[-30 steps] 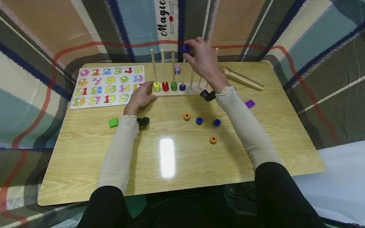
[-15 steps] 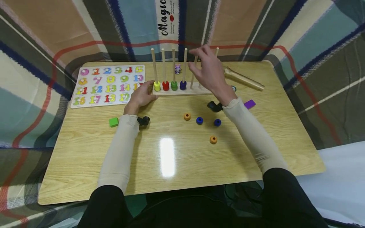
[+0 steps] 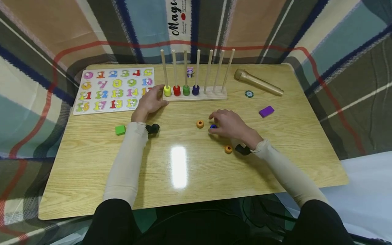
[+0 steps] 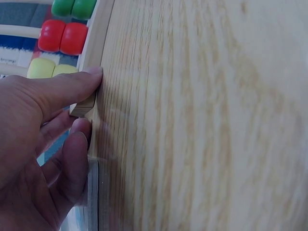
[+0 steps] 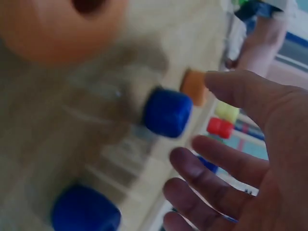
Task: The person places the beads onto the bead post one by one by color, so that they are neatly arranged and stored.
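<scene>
**Dark blue pair (image 3: 195, 90) complete on the rack (image 3: 196, 98), right hand (image 3: 230, 125) down at the counter (image 3: 208, 180)**

A second ago the right hand held a dark blue bead above the fourth post (image 3: 198, 68) from the left. That bead now sits threaded over the first one, and the hand has dropped to the loose beads. Its thumb and fingers stand parted about a bright blue bead (image 5: 168, 113), near it but not touching, and they grip nothing. The other blue bead (image 5: 86, 211) lies on the counter beneath the hand; one orange bead (image 3: 199, 124) is off to its left, another orange bead (image 3: 228, 149) nearer the person.

The left hand (image 3: 150, 101) hasn't shifted: it pinches the rack's left end, thumb along the front edge, I'd guess to steady it.

As I judge it, the dark blue now matches the yellow pair (image 3: 167, 91), red pair (image 3: 176, 90) and green pair (image 3: 186, 90). With three posts bare and four beads loose, the threading looks past halfway.
</scene>
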The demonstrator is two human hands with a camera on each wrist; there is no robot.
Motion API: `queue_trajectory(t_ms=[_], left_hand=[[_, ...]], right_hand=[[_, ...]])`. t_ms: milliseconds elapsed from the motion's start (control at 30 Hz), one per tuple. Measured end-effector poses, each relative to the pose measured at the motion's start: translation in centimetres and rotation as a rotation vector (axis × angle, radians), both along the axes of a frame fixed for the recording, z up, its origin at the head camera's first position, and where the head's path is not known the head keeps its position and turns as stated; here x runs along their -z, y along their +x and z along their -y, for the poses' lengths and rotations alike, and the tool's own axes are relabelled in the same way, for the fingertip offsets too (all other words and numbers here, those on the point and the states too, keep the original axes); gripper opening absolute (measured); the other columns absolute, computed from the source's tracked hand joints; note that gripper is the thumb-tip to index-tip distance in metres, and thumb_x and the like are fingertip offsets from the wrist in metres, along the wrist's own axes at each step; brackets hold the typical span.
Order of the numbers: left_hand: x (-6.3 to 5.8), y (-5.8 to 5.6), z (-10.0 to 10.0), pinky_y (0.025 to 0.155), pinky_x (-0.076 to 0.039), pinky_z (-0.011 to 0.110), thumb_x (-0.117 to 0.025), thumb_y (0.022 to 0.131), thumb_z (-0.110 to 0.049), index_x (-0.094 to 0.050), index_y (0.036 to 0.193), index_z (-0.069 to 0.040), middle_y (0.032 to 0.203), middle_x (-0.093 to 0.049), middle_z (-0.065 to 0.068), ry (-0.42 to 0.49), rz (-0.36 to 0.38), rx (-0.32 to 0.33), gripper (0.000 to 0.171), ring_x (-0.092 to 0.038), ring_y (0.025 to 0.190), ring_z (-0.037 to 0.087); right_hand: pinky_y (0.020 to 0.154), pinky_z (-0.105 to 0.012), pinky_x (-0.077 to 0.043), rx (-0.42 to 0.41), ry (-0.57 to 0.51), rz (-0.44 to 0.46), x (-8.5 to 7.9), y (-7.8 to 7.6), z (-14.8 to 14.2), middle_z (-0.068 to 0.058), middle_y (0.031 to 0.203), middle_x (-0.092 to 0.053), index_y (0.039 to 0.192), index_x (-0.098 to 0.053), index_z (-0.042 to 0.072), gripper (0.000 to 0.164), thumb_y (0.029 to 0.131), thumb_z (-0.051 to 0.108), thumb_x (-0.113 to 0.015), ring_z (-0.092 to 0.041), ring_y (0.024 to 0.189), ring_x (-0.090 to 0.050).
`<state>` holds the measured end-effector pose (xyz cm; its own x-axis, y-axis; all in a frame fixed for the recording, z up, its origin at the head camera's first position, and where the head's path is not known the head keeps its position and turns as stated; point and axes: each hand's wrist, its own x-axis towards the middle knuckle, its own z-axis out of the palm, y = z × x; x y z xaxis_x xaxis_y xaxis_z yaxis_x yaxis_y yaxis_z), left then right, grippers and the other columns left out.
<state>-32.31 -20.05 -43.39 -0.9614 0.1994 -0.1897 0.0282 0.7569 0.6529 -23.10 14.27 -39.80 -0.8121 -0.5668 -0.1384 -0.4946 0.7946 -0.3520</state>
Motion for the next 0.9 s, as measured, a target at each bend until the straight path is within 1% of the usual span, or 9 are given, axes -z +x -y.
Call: queue_trajectory(t_ms=[167,267,367,433,500,567,700,800,900], left_hand=[[-0.1,0.0,0.3,0.127,-0.027,0.062,-0.071,0.103,-0.023,-0.027,0.171,-0.013,0.173,-0.034,0.016,0.01,0.003,-0.014,0.082,-0.031,0.158,0.043],[0.0,0.3,0.4,0.127,-0.026,0.062,-0.072,0.102,-0.023,-0.028,0.17,-0.012,0.173,-0.035,0.016,0.011,0.005,-0.024,0.082,-0.031,0.158,0.043],[0.1,0.6,0.6,0.127,-0.026,0.062,-0.072,0.102,-0.022,-0.028,0.17,-0.011,0.173,-0.034,0.016,0.006,0.004,-0.026,0.082,-0.031,0.159,0.043],[0.1,0.6,0.7,0.127,-0.026,0.062,-0.072,0.102,-0.022,-0.028,0.17,-0.011,0.173,-0.034,0.017,0.005,0.004,-0.019,0.082,-0.031,0.159,0.043],[0.0,0.5,0.7,0.127,-0.026,0.062,-0.072,0.103,-0.023,-0.028,0.17,-0.011,0.172,-0.035,0.017,0.009,0.002,-0.014,0.082,-0.031,0.158,0.043],[-0.1,0.4,0.7,0.126,-0.026,0.063,-0.072,0.103,-0.023,-0.027,0.17,-0.011,0.172,-0.035,0.017,0.01,-0.004,-0.01,0.082,-0.032,0.158,0.044],[-0.2,0.3,0.5,0.127,-0.025,0.063,-0.072,0.103,-0.022,-0.028,0.17,-0.01,0.172,-0.035,0.017,0.015,-0.014,-0.01,0.081,-0.031,0.158,0.044],[-0.1,0.3,0.2,0.127,-0.026,0.062,-0.071,0.103,-0.022,-0.029,0.17,-0.009,0.172,-0.035,0.017,0.016,-0.01,0.002,0.08,-0.031,0.158,0.044],[0.0,0.3,-0.1,0.126,-0.027,0.063,-0.071,0.103,-0.022,-0.028,0.17,-0.01,0.173,-0.034,0.016,0.016,-0.002,0.01,0.08,-0.032,0.158,0.043]], right_hand=[[0.091,-0.049,-0.054,-0.053,-0.003,-0.051,1.4,-0.1,1.5,-0.013,0.121,-0.07,0.144,-0.066,0.007,0.059,0.098,0.041,-0.078,-0.031,0.105,-0.065],[0.09,-0.047,-0.053,-0.087,-0.01,-0.066,2.0,-0.4,2.9,-0.011,0.12,-0.071,0.137,-0.071,0.008,0.048,0.101,0.038,-0.076,-0.029,0.102,-0.065],[0.091,-0.046,-0.055,-0.114,-0.035,-0.065,1.4,-0.8,3.8,-0.01,0.115,-0.074,0.128,-0.075,0.006,0.036,0.103,0.032,-0.074,-0.027,0.099,-0.068],[0.093,-0.046,-0.057,-0.105,-0.065,-0.07,0.0,-1.5,3.8,-0.011,0.115,-0.075,0.124,-0.075,0.004,0.032,0.104,0.028,-0.073,-0.028,0.102,-0.07],[0.093,-0.046,-0.058,-0.056,-0.11,-0.086,-2.3,-2.7,3.4,-0.014,0.118,-0.074,0.128,-0.073,0.002,0.034,0.104,0.026,-0.072,-0.03,0.105,-0.07],[0.092,-0.044,-0.058,0.033,-0.186,-0.12,-4.8,-4.4,2.8,-0.015,0.123,-0.071,0.135,-0.069,0.002,0.038,0.105,0.024,-0.071,-0.03,0.106,-0.069],[0.087,-0.036,-0.053,0.225,-0.353,-0.255,-9.4,-7.8,2.2,-0.014,0.129,-0.069,0.139,-0.064,0.003,0.04,0.106,0.023,-0.07,-0.027,0.103,-0.064],[0.085,-0.031,-0.048,0.304,-0.405,-0.347,-11.2,-9.4,2.2,-0.012,0.129,-0.07,0.135,-0.067,0.004,0.034,0.106,0.022,-0.069,-0.023,0.1,-0.062],[0.084,-0.028,-0.051,0.341,-0.436,-0.395,-12.1,-9.9,2.4,-0.011,0.127,-0.071,0.133,-0.071,0.005,0.032,0.107,0.024,-0.067,-0.021,0.098,-0.064]])
